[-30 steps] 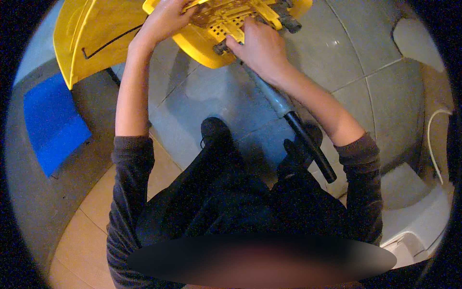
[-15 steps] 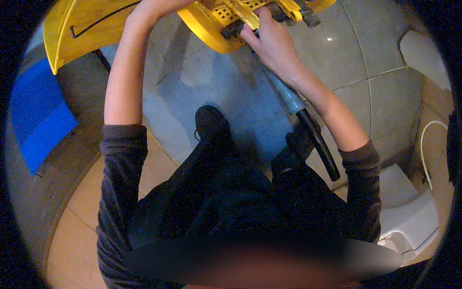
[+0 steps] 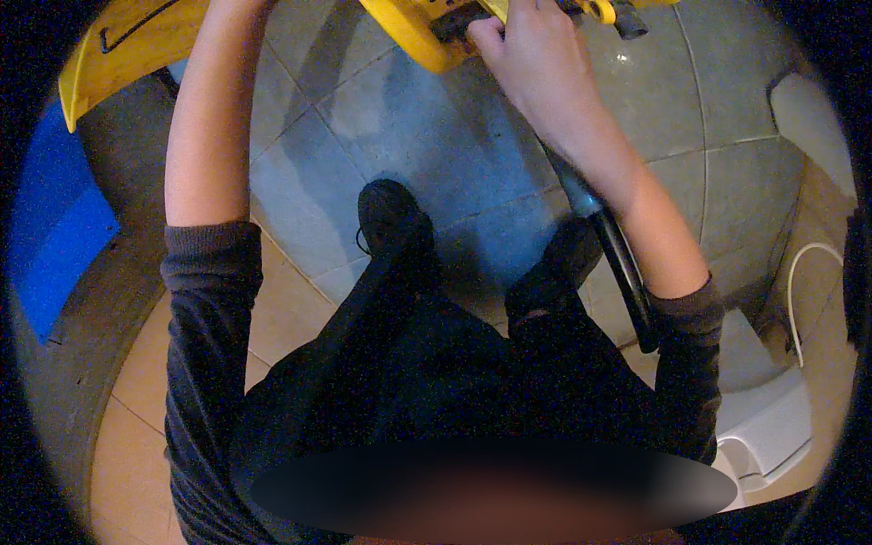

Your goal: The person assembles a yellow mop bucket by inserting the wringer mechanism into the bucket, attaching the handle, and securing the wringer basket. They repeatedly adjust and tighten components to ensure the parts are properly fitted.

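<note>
1. Yellow frame (image 3: pixel 404 32): far side, centre to right, cut off by the top of the view; underside partly seen.
2. Right hand (image 3: pixel 549 68): curled closed on the near edge of the frame, thumb out to the left; fingertips hidden, so the exact hold point is unclear.
3. Left hand: beyond the far edge of the view; wide or closed, cannot tell. Its forearm passes between the frame and a yellow panel (image 3: pixel 136 59), left.
4. Pole (image 3: pixel 627 282), blue then black: slants nearward under the right forearm, black end beside the sleeve; contact not certain.
5. Blue cloth (image 3: pixel 68 227): left, nearer than the panel.
6. Handling (judgement): brace the frame firmly, thumb clear of moving parts; hold the forearm off the pole so it cannot swing; footing square on the tiles (image 3: pixel 636 109).
</note>
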